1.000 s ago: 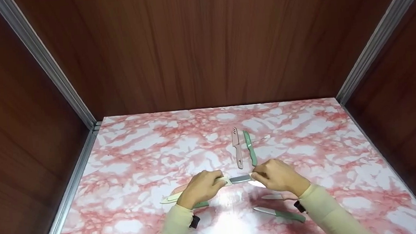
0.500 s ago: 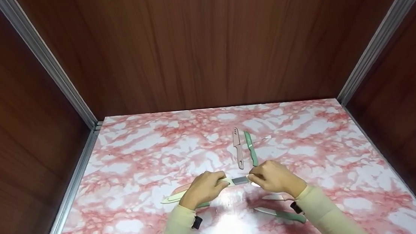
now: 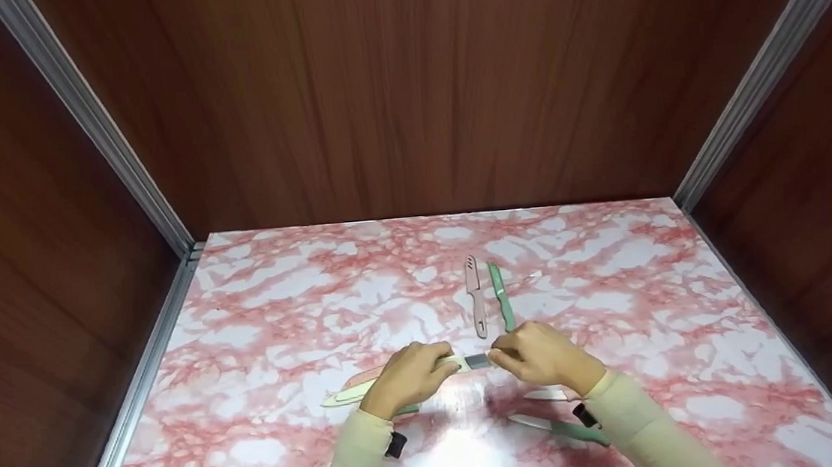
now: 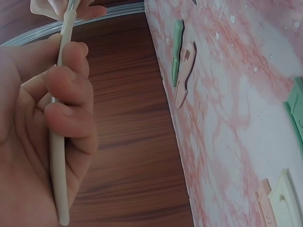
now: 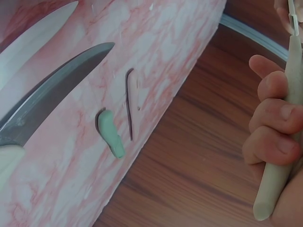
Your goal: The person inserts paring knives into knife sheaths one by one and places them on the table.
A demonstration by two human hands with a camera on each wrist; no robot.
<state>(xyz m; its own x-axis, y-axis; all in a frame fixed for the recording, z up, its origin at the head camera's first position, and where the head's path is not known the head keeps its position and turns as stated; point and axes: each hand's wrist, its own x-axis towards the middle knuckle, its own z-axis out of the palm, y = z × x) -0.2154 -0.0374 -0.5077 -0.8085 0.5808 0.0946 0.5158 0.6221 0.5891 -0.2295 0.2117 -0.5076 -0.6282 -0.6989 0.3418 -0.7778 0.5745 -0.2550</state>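
Note:
My left hand (image 3: 407,377) grips a slim cream knife sheath (image 4: 58,161), fingers curled round it in the left wrist view. Opposite it, my right hand (image 3: 545,357) holds the cream handle (image 5: 274,187) of a knife. Between the two hands a short stretch of grey blade (image 3: 477,361) shows, its left end inside the sheath's mouth. Both are held level above the table. Under my right hand lies another knife with a cream handle and a dark blade (image 5: 57,90), seen in the right wrist view and hidden in the head view.
Behind the hands lie a pink sheathed knife (image 3: 477,300) and a green sheathed knife (image 3: 502,297). Pink (image 3: 362,377), cream (image 3: 344,398) and green (image 3: 407,409) sheaths lie around my left forearm. A pink-handled knife (image 3: 547,395) and a green-handled knife (image 3: 569,431) lie by my right wrist.
My right hand has moved left toward my left hand. Less of the grey blade shows between them, as it has slid further into the cream sheath.

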